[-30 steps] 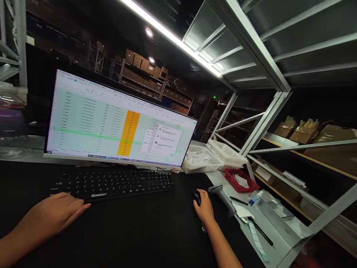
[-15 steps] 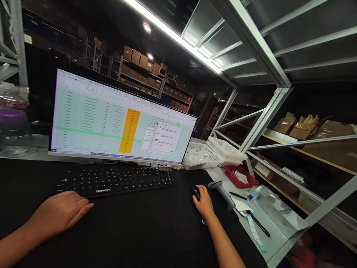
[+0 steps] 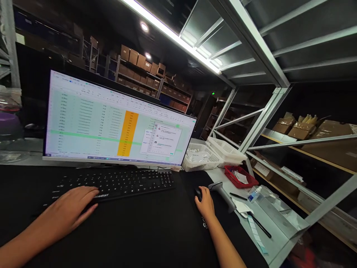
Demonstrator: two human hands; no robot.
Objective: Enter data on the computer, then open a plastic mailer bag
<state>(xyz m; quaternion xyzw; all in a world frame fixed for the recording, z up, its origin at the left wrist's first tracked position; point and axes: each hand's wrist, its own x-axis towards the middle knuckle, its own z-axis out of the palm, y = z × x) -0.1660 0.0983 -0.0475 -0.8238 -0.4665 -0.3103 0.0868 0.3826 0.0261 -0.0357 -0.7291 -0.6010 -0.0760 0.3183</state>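
While the right hand [image 3: 205, 205] curls its fingers over the mouse [image 3: 198, 194], the left hand [image 3: 68, 208] lies palm down over the keyboard [image 3: 128, 183], fingers together, thumb apart.

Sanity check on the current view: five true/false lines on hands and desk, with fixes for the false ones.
1. The right hand rests on the black mouse. True.
2. The left hand holds the grey scanner. False: the left hand is at the near edge of the keyboard; the grey scanner lies beside the right hand.
3. The monitor shows an orange column. True.
4. The red basket is left of the monitor. False: it is to the right.
5. The keyboard lies in front of the monitor. True.
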